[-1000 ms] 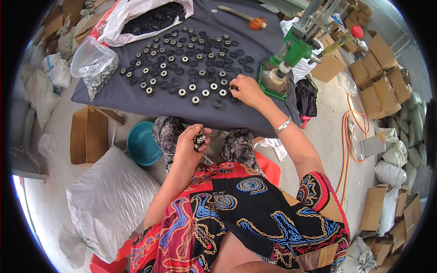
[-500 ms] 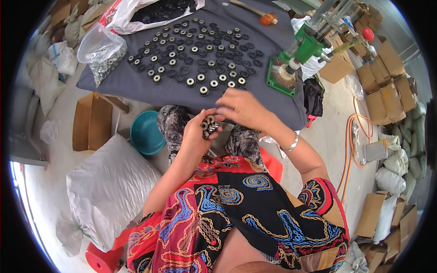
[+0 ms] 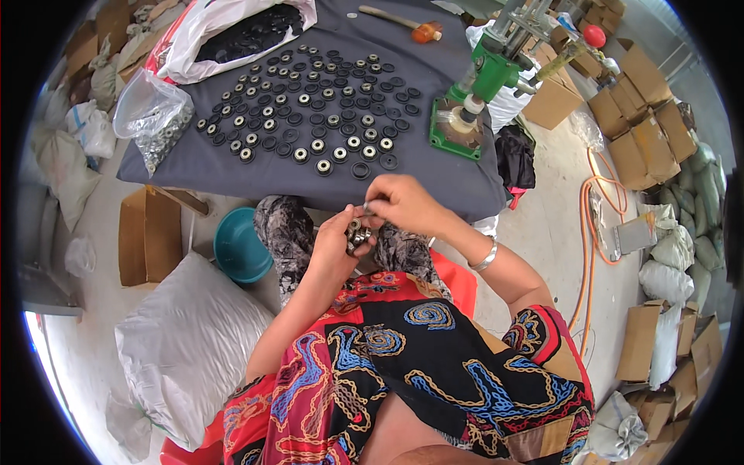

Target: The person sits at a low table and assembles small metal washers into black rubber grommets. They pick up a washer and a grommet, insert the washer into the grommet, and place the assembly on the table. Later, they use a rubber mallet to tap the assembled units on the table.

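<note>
Cupped over my lap, my left hand [image 3: 332, 239] holds several small metal ball bearings [image 3: 357, 236]. My right hand [image 3: 406, 203] is pinched close beside its fingertips, with one bearing [image 3: 368, 208] between thumb and finger. Just beyond both hands, black ring-shaped wheels [image 3: 360, 170] are spread in rows over the dark grey table cloth [image 3: 256, 180]. Many of these wheels have a shiny bearing seated in the middle; others show only a black centre.
A clear bag of bearings [image 3: 160, 132] and a white bag of black rings [image 3: 182, 58] stand at the table's left. A green hand press [image 3: 457, 128] is at its right, a mallet [image 3: 425, 32] at the back. A teal basin [image 3: 245, 246] and a white sack [image 3: 186, 333] sit lower left.
My right hand has come back from the table edge to my left fingertips and now pinches a bearing. The whole view has shifted slightly, so the table appears further left.
</note>
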Action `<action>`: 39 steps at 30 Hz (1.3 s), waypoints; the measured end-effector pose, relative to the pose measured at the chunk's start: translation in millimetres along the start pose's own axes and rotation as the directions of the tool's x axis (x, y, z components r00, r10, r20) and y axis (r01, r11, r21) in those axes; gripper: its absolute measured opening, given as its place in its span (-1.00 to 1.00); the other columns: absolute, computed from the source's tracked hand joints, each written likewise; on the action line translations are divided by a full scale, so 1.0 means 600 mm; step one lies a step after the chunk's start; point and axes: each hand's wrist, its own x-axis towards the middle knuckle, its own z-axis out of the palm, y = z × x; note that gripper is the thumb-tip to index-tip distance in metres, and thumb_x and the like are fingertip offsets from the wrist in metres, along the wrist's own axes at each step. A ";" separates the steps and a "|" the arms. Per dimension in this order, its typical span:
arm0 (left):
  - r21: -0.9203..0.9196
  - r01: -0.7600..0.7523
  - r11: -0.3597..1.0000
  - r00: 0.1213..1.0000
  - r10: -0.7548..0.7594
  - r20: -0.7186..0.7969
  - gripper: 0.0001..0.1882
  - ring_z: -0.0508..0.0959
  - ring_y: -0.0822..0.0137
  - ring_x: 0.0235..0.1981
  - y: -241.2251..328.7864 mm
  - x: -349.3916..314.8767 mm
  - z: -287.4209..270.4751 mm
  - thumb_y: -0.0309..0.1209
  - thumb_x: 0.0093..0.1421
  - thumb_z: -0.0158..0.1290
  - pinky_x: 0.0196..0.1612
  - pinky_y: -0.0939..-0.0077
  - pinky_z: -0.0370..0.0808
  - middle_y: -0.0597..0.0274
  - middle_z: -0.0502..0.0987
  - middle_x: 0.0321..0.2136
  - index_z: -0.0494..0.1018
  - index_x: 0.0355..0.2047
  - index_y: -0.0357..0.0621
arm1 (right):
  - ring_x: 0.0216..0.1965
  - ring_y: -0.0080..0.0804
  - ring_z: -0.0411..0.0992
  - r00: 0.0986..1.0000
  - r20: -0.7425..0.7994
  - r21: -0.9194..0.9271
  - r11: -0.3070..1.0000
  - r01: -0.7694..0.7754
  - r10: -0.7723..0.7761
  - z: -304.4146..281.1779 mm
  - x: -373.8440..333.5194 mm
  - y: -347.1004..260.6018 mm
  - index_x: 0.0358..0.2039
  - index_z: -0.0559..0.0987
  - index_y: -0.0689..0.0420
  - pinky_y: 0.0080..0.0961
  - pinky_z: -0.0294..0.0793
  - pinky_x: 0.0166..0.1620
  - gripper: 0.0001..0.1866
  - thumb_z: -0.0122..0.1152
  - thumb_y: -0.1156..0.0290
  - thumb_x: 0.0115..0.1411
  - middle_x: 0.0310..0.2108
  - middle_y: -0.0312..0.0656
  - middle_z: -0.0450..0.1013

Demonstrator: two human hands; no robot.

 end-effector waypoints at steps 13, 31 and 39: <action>-0.185 -0.009 0.983 1.000 0.010 0.007 -0.72 0.44 0.22 -0.45 0.007 0.003 -0.023 -0.41 0.29 -0.14 -0.62 0.60 0.21 -0.02 0.50 -0.29 0.33 -0.04 -0.30 | -0.32 -0.03 0.48 0.977 -0.173 -0.407 0.895 -0.183 0.121 -0.080 -0.003 0.089 -0.39 0.58 0.25 -0.20 0.45 -0.22 -0.84 0.20 0.44 0.01 -0.40 -0.01 0.48; -0.255 -0.024 0.967 0.999 0.018 -0.028 -0.74 0.46 0.21 -0.44 0.020 -0.002 -0.036 -0.38 0.28 -0.09 -0.60 0.59 0.25 0.04 0.48 -0.35 0.37 -0.10 -0.28 | -0.34 -0.05 0.45 0.997 -0.077 -0.529 0.848 -0.020 -0.025 -0.056 0.072 0.086 -0.32 0.59 0.25 -0.24 0.43 -0.22 -0.79 0.20 0.48 0.00 -0.37 -0.01 0.43; -0.321 -0.076 0.944 0.997 0.073 -0.021 -0.68 0.53 0.03 -0.22 0.023 0.007 -0.032 -0.32 0.33 -0.17 -0.27 0.32 0.57 -0.03 0.50 -0.24 0.39 -0.08 -0.34 | -0.28 -0.07 0.45 0.987 -0.104 -0.617 0.787 0.032 -0.121 -0.043 0.068 0.075 -0.41 0.56 0.20 -0.20 0.46 -0.22 -0.86 0.22 0.44 0.00 -0.39 -0.04 0.42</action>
